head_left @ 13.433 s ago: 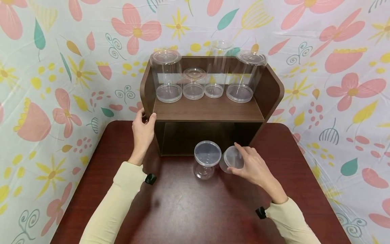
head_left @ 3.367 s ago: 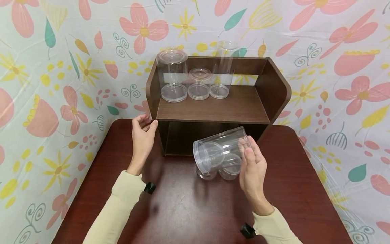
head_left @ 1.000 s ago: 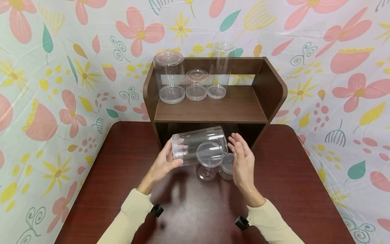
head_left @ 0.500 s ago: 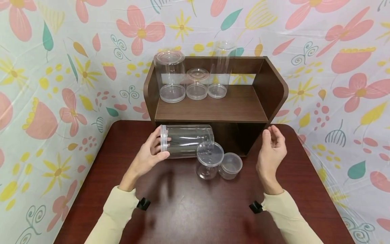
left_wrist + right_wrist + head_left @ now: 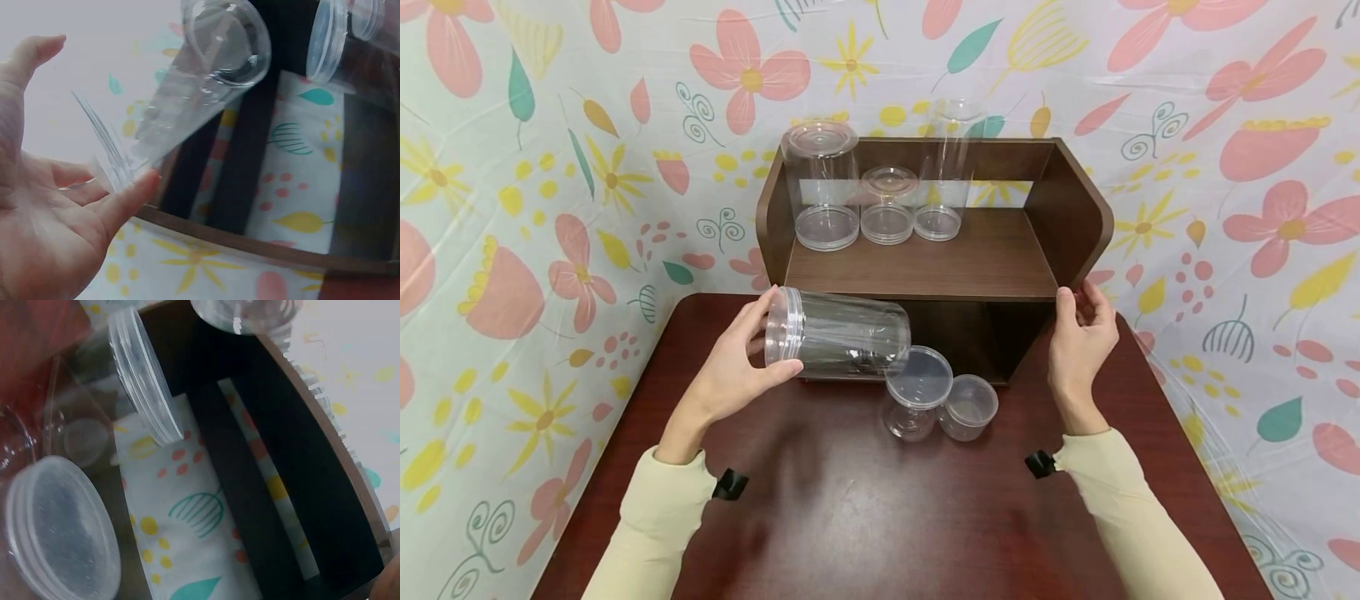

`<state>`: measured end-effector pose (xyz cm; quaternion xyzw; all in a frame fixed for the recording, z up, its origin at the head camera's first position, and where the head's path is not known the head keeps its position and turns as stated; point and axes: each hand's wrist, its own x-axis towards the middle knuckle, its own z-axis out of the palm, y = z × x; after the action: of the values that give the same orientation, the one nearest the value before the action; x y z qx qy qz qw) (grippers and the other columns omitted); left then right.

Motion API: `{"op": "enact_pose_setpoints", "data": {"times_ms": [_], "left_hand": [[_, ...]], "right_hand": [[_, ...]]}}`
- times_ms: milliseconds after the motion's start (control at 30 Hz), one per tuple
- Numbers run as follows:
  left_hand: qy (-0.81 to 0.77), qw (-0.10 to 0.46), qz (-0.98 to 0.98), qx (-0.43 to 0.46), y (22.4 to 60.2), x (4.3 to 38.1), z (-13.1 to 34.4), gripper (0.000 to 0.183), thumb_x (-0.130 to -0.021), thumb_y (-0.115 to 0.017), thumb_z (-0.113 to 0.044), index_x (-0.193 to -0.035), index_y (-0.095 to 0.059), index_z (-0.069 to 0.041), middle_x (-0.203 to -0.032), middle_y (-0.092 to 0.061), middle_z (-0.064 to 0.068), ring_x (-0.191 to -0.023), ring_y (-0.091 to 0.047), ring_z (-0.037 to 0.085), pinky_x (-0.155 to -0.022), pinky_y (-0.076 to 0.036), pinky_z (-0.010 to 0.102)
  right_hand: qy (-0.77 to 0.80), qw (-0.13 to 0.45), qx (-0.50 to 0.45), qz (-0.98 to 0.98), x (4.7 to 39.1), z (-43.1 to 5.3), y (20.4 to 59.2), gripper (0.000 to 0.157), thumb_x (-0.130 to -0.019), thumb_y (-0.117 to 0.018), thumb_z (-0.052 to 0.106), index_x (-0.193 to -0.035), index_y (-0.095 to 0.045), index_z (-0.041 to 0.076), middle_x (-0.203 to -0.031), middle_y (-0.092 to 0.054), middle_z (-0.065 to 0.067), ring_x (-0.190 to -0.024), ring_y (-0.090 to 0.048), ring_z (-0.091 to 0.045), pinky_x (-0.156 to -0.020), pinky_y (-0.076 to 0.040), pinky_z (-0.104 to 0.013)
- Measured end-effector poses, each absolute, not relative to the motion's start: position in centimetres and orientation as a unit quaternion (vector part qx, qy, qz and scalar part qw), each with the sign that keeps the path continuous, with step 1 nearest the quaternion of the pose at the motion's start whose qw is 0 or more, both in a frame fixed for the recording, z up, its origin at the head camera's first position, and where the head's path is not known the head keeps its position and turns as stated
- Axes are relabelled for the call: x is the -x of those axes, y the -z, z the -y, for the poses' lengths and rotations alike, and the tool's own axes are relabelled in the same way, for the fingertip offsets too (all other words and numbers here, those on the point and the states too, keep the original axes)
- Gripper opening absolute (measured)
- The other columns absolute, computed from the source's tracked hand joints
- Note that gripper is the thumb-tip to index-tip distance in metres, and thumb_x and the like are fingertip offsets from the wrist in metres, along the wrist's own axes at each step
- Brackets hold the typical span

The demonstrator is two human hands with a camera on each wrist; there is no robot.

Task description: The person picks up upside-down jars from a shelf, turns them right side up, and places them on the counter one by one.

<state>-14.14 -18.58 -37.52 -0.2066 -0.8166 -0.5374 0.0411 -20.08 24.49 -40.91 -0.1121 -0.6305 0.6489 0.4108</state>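
Observation:
In the head view my left hand [image 5: 730, 367] holds a large clear plastic jar [image 5: 853, 337] by its lidded end. The jar is tilted on its side in front of the shelf's lower compartment, its base pointing right. My right hand [image 5: 1081, 346] grips the front edge of the right side panel of the brown two-tier shelf [image 5: 917, 267], thumb in front and fingers behind. Below the held jar stand a clear jar [image 5: 917, 379] with a wide lid and a small translucent tub [image 5: 970, 407], side by side. Only a bit of the right hand shows in the right wrist view.
On the upper tier stand a wide clear jar [image 5: 826, 187], a short one [image 5: 887, 204] and a tall narrow one [image 5: 943, 171], from left to right. The shelf stands at the back of a dark red table [image 5: 865, 517]. Floral cloth [image 5: 610, 125] hangs behind and at both sides.
Earlier the right hand took the large jar from the upper tier's right end. It passed to the left hand, which carried it left; the right hand moved to the shelf's right panel.

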Motion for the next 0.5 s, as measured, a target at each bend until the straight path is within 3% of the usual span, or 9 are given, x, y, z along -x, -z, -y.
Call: {"op": "enact_pose_setpoints", "data": {"times_ms": [333,500], "left_hand": [[0.441,0.065,0.871,0.204,34.6,13.7,19.1,0.1,-0.082,-0.087,-0.023,-0.163,-0.029,-0.008,-0.153,-0.045,0.007,-0.123,-0.06,0.025,-0.106,-0.048,0.043],[0.407,0.05,0.891,0.196,33.7,13.4,18.9,0.1,-0.082,-0.087,-0.032,-0.162,-0.032,-0.008,-0.153,-0.046,0.005,-0.124,-0.06,0.023,-0.107,-0.046,0.046]], "right_hand": [[-0.598,0.417,0.094,0.678,22.3,-25.1,40.5,0.02,-0.093,-0.071,0.009,-0.108,-0.075,-0.004,-0.091,-0.06,0.005,-0.083,-0.057,-0.007,-0.077,-0.047,-0.02],[-0.583,0.413,0.092,0.694,22.7,-25.4,40.7,0.014,-0.092,-0.071,0.01,-0.095,-0.074,-0.003,-0.085,-0.057,0.006,-0.077,-0.056,-0.007,-0.072,-0.046,-0.019]]}}
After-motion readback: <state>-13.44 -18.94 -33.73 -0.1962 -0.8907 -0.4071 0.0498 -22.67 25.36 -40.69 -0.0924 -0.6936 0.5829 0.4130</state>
